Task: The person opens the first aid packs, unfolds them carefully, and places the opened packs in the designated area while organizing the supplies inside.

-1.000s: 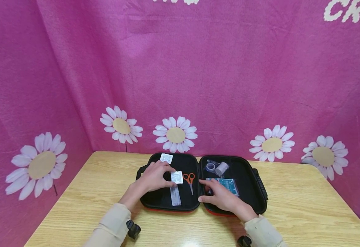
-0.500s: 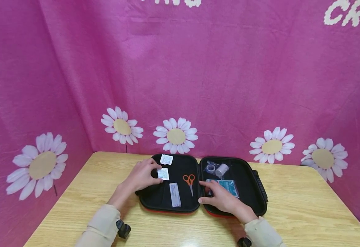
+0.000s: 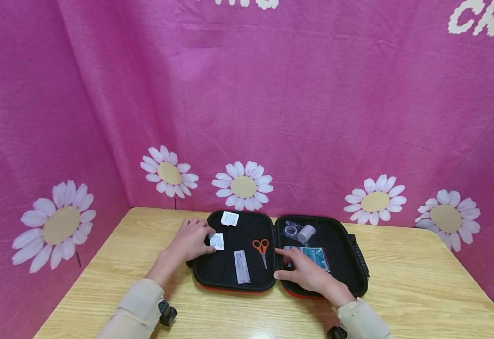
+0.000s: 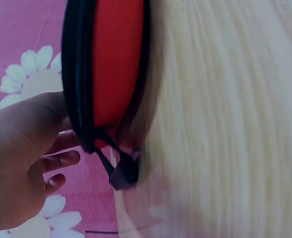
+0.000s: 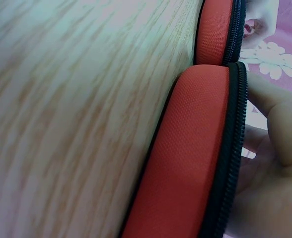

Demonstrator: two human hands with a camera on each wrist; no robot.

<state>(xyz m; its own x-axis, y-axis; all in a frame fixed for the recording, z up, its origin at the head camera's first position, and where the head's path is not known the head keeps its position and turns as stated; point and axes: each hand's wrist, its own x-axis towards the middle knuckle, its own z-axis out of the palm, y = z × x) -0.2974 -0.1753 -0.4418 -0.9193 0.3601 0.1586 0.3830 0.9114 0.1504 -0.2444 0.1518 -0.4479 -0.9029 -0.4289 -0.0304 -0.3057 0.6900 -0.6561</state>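
An open black-lined, red-shelled zip case (image 3: 213,273) lies flat on the table. Over its left half, my left hand (image 3: 189,239) holds a small white printed sachet (image 3: 216,241) by its edges, between thumb and fingers. A second white sachet (image 3: 230,218) lies behind it. Orange-handled scissors (image 3: 261,249) and a long whitish packet (image 3: 242,267) lie nearer the hinge. My right hand (image 3: 303,271) rests over the right half, thumb and index finger apart at the hinge edge, partly covering a teal packet (image 3: 316,256). In the left wrist view, the case side (image 4: 117,64) hides the left fingertips.
Behind the teal packet, a bagged tape roll (image 3: 290,230) and a white roll (image 3: 306,233) lie in the right half. A black handle (image 3: 358,254) sticks out on the right. The wooden table (image 3: 420,278) meets a pink flowered curtain (image 3: 306,117) at the back.
My left hand has carried the sachet leftward from beside the scissors to the case's left side, uncovering the long packet. My right hand has stayed almost still.
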